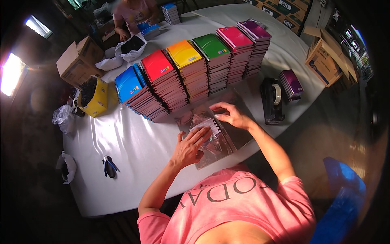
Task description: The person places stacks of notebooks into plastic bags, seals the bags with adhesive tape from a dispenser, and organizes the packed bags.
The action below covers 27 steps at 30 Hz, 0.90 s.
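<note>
My left hand (190,148) lies with its fingers stretched over a clear plastic bag (219,147) on the white table. Inside the bag, partly covered by that hand, is a white-edged, spiral-bound bundle (214,125). To the right and slightly farther away, my right hand (233,116) hovers at the bag's far edge, fingers curved and thumb apart from them. Just beyond both hands stands a row of tall spiral notebook stacks, with blue (131,84), red (157,65), yellow (185,53), green (211,45), pink (233,37) and purple (254,30) covers.
A black tape dispenser (271,103) and a small purple notebook stack (291,84) stand to the right. Pliers (109,166) lie at left, near a yellow bag (99,101). Open cartons (325,61) flank the table (134,179). Another person (134,16) sits across it.
</note>
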Tool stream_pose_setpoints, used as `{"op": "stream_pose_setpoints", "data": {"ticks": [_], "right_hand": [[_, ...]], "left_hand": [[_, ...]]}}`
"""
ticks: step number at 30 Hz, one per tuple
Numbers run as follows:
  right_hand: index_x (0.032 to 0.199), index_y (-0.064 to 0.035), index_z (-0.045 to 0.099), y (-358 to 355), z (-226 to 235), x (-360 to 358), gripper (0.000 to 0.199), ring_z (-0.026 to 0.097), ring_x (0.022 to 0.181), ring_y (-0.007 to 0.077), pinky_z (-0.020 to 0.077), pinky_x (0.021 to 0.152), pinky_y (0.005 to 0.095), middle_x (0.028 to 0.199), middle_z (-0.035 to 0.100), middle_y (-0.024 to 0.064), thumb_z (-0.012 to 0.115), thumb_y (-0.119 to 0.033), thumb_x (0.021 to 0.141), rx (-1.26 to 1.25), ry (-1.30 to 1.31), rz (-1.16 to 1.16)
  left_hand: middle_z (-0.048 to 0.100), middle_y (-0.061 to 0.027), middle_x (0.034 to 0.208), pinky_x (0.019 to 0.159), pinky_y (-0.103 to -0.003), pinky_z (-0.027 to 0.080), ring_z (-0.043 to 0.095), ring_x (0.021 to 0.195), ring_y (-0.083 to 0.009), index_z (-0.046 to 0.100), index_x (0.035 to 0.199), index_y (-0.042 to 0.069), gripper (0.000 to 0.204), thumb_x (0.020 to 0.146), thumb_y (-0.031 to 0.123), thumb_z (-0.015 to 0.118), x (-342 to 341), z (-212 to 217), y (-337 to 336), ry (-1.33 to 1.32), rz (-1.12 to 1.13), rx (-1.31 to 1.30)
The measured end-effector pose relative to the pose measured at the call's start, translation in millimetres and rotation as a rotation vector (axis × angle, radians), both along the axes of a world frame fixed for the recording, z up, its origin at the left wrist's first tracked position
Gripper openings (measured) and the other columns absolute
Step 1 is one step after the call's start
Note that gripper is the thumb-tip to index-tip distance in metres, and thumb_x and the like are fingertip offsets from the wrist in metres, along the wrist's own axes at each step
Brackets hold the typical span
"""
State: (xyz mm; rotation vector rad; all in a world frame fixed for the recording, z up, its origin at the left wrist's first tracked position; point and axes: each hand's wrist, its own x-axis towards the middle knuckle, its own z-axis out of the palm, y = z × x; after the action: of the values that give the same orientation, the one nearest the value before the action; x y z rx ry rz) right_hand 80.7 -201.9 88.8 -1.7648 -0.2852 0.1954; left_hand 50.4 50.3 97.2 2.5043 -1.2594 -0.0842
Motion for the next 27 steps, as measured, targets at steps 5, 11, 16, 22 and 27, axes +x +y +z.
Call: {"op": "stream_pose_setpoints", "data": {"ticks": [5, 11, 16, 22, 27], "right_hand": [[0.094, -0.0008, 0.071, 22, 18, 49, 0.019, 0.062, 0.086, 0.0121, 0.0474, 0.08, 0.0245, 0.088, 0.07, 0.0058, 0.069, -0.008, 0.076, -0.075, 0.142, 0.278], [0.081, -0.0059, 0.07, 43, 40, 68, 0.006, 0.061, 0.071, 0.008, 0.0493, 0.068, 0.024, 0.079, 0.068, 0.0018, 0.071, -0.006, 0.075, 0.644, -0.127, -0.046], [0.104, -0.0087, 0.066, -80, 51, -8, 0.024, 0.054, 0.077, 0.0032, 0.0421, 0.068, 0.021, 0.092, 0.063, -0.0025, 0.067, -0.015, 0.081, 0.172, -0.162, -0.801], [0.1, -0.0071, 0.063, -205, -50, -110, 0.04, 0.053, 0.092, 0.0223, 0.044, 0.076, 0.0344, 0.092, 0.059, 0.0077, 0.061, -0.045, 0.086, -0.555, 0.145, -1.113], [0.092, -0.017, 0.067, -185, -22, -100, 0.038, 0.035, 0.067, 0.0073, 0.0282, 0.057, 0.0239, 0.081, 0.058, -0.0067, 0.063, -0.053, 0.081, -0.107, 0.552, -0.903]], "left_hand": [[0.032, 0.0018, 0.147, 0.097, -0.055, 0.026, 0.033, 0.134, -0.0154, 0.033, 0.141, 0.022, 0.09, 0.059, 0.011, 0.067, 0, 0, 3, 0.028, -0.005, 0.024], [0.031, 0.0022, 0.147, 0.096, -0.058, 0.026, 0.031, 0.135, -0.016, 0.034, 0.141, 0.023, 0.091, 0.059, 0.01, 0.07, 5, 2, 3, 0.014, -0.022, 0.086], [0.032, 0.0055, 0.146, 0.097, -0.065, 0.022, 0.025, 0.138, -0.0219, 0.037, 0.138, 0.033, 0.091, 0.057, 0.013, 0.073, 9, 7, -1, 0.023, 0.01, 0.124], [0.033, 0.0079, 0.146, 0.103, -0.067, 0.007, 0.016, 0.14, -0.028, 0.038, 0.137, 0.043, 0.095, 0.053, 0.02, 0.076, 12, 13, -3, 0.014, -0.01, 0.11], [0.032, 0.0091, 0.147, 0.103, -0.069, -0.002, 0.006, 0.142, -0.0338, 0.037, 0.137, 0.044, 0.098, 0.051, 0.02, 0.077, 9, 19, -1, 0.04, 0.038, 0.137]]}}
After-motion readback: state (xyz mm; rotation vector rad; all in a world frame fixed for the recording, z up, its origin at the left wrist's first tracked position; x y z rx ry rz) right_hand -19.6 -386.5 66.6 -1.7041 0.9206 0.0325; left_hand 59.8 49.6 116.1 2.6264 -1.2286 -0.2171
